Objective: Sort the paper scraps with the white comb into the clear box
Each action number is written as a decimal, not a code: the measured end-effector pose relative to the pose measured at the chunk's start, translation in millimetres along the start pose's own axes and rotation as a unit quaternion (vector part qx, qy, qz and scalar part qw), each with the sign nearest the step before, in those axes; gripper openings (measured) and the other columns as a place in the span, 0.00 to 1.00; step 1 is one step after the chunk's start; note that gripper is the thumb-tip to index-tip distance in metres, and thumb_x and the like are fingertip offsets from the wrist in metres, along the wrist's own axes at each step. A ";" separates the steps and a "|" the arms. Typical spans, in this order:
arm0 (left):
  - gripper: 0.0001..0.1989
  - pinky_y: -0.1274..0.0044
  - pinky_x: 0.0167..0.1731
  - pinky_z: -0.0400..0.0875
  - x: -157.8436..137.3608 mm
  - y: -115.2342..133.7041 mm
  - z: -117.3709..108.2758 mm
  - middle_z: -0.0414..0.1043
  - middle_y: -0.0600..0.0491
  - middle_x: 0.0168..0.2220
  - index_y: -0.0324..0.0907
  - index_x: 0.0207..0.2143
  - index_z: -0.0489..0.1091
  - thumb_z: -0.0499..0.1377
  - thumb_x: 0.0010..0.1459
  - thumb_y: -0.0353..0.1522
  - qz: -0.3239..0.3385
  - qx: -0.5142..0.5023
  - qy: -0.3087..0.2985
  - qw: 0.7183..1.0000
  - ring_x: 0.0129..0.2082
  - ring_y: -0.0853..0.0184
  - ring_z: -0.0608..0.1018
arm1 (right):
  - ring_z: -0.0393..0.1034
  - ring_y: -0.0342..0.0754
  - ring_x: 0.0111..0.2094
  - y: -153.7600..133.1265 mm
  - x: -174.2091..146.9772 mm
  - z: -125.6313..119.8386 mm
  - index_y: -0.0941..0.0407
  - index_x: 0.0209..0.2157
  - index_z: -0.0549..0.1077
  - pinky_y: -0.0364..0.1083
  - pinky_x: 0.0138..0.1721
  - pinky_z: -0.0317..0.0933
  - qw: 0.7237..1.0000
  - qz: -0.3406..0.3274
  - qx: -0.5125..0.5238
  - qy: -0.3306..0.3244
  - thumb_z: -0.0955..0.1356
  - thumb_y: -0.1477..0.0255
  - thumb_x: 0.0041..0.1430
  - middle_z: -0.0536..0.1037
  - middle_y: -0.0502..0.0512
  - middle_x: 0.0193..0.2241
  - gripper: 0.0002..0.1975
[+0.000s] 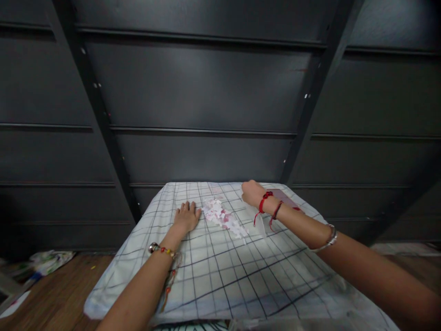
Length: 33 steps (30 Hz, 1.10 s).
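While a crumpled, patterned bag (53, 262) is seen on the wooden floor (81, 280) at far left, the left hand (187, 216) is laid palm down on the grid-checked tablecloth (213, 271), fingers loosely spread and nothing grasped. Just beside its fingertips, a heap of torn white-and-pink paper scraps (223, 218) is spread between the two hands, trailing toward the near right. Farther right, the right hand (252, 193) is curled like a fist; pale translucent plastic (261, 225) is seen just below, but whether it is gripped cannot be told. A flat mauve sheet (283, 195) is partly hidden behind the right forearm.
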<state>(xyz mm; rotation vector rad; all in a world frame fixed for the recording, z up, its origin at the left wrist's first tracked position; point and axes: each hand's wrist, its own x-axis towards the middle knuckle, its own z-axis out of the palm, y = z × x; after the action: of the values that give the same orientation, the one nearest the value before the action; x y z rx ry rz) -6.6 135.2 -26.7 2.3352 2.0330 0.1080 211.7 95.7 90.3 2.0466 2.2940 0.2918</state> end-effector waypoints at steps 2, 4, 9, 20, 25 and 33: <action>0.29 0.63 0.53 0.48 -0.3 -0.3 -0.6 0.42 0.40 0.61 0.34 0.60 0.46 0.34 0.62 0.42 -0.009 0.000 -0.011 1.000 0.60 0.53 0.48 | 0.68 0.49 0.40 -10.2 -3.0 1.2 0.64 0.40 0.70 0.47 0.40 0.62 1.000 -0.007 0.006 0.002 0.64 0.69 0.56 0.73 0.63 0.39 0.14; 0.29 0.64 0.54 0.47 -0.9 -0.6 -1.5 0.41 0.41 0.61 0.34 0.60 0.45 0.34 0.62 0.42 -0.017 -0.001 -0.020 1.000 0.60 0.53 0.47 | 0.69 0.52 0.40 -20.7 -3.9 0.2 0.66 0.37 0.72 0.44 0.39 0.61 1.000 -0.014 0.014 0.009 0.65 0.74 0.53 0.74 0.68 0.36 0.12; 0.29 0.63 0.54 0.47 -1.8 -1.9 -2.6 0.41 0.40 0.61 0.34 0.60 0.45 0.35 0.62 0.42 -0.021 -0.005 -0.027 0.999 0.60 0.54 0.47 | 0.70 0.52 0.40 -38.7 -0.5 -6.7 0.66 0.38 0.74 0.42 0.37 0.61 0.999 -0.023 0.027 0.024 0.63 0.79 0.49 0.76 0.69 0.34 0.13; 0.30 0.63 0.54 0.45 -3.5 -2.5 -2.9 0.39 0.40 0.62 0.33 0.60 0.45 0.35 0.62 0.43 -0.025 -0.015 -0.028 0.999 0.60 0.54 0.45 | 0.71 0.54 0.39 -20.6 21.2 -25.7 0.65 0.40 0.73 0.45 0.37 0.62 0.999 -0.007 0.003 0.047 0.61 0.78 0.50 0.75 0.71 0.36 0.16; 0.31 0.63 0.54 0.44 -2.9 -3.0 -1.6 0.39 0.40 0.62 0.34 0.60 0.44 0.34 0.61 0.43 -0.025 -0.015 -0.027 0.999 0.60 0.53 0.45 | 0.70 0.54 0.40 -8.9 33.4 -14.6 0.61 0.41 0.72 0.47 0.37 0.62 0.997 -0.027 -0.026 0.061 0.57 0.79 0.54 0.75 0.69 0.37 0.17; 0.31 0.63 0.55 0.44 0.5 -3.7 1.1 0.37 0.41 0.62 0.34 0.61 0.44 0.34 0.61 0.44 -0.032 -0.008 -0.035 0.999 0.61 0.54 0.44 | 0.70 0.51 0.40 -25.3 55.5 12.3 0.58 0.47 0.67 0.46 0.37 0.61 0.993 -0.075 -0.044 0.084 0.54 0.80 0.58 0.75 0.64 0.37 0.19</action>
<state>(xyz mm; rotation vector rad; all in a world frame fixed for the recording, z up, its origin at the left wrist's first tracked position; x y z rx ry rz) -10.0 136.2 -28.1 2.2296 2.0627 0.0408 182.2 149.2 78.5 1.8608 2.4654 0.5650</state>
